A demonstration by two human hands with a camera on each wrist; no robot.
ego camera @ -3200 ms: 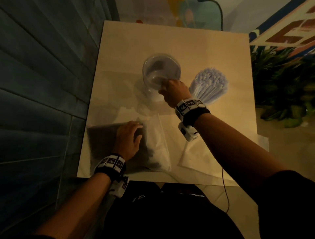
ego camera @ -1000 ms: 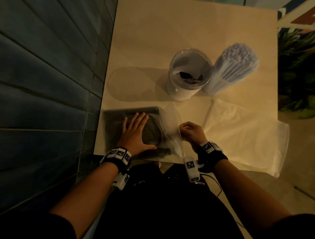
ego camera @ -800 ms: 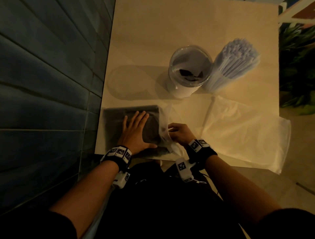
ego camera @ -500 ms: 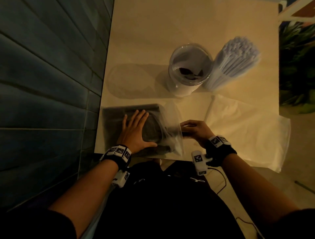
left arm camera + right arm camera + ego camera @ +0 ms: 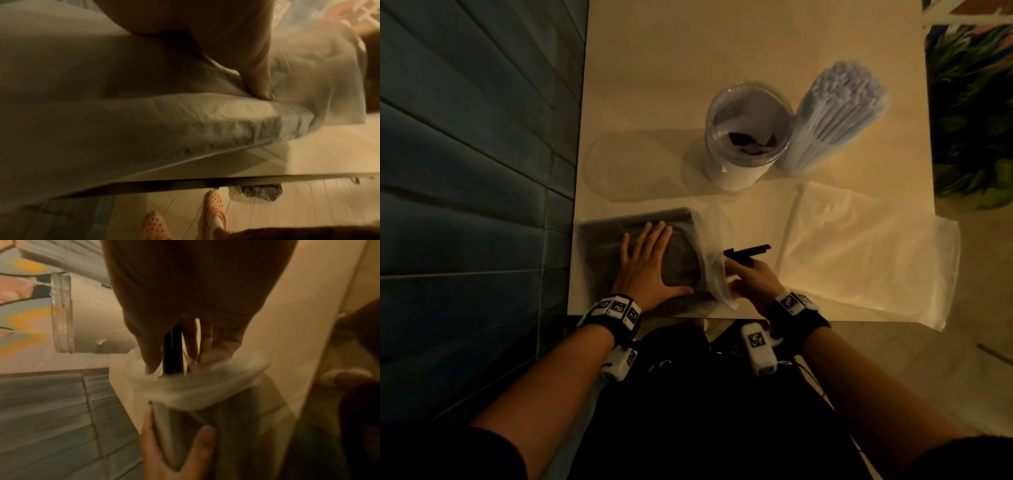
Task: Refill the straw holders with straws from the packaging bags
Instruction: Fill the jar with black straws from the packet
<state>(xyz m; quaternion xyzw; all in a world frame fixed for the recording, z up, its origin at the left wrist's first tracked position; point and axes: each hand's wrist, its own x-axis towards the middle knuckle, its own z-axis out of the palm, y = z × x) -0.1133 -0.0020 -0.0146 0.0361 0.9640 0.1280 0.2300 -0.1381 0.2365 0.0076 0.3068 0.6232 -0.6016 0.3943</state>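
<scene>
A clear packaging bag of black straws [image 5: 681,260] lies at the table's near left edge. My left hand [image 5: 650,253] lies flat on it with straight fingers, and my thumb [image 5: 261,81] presses the plastic. At the bag's open mouth [image 5: 205,379], my right hand [image 5: 743,270] pinches a few black straws [image 5: 748,251] that stick out to the right, seen as black straws [image 5: 172,353] between my fingers. A clear round straw holder [image 5: 748,126] stands mid-table with a few dark pieces at its bottom. A second holder [image 5: 839,113] beside it is packed with pale straws.
An empty clear plastic bag [image 5: 859,260] lies flat at the right, hanging over the table's near right corner. A dark tiled wall [image 5: 476,171] runs along the table's left edge. Green plants [image 5: 972,113] stand beyond the right edge. Feet in pink clogs [image 5: 213,204] are on the floor below.
My right hand left the clear holder, came to the bag's mouth, reached in, and now draws a few black straws out to the right. My left hand stays flat on the bag.
</scene>
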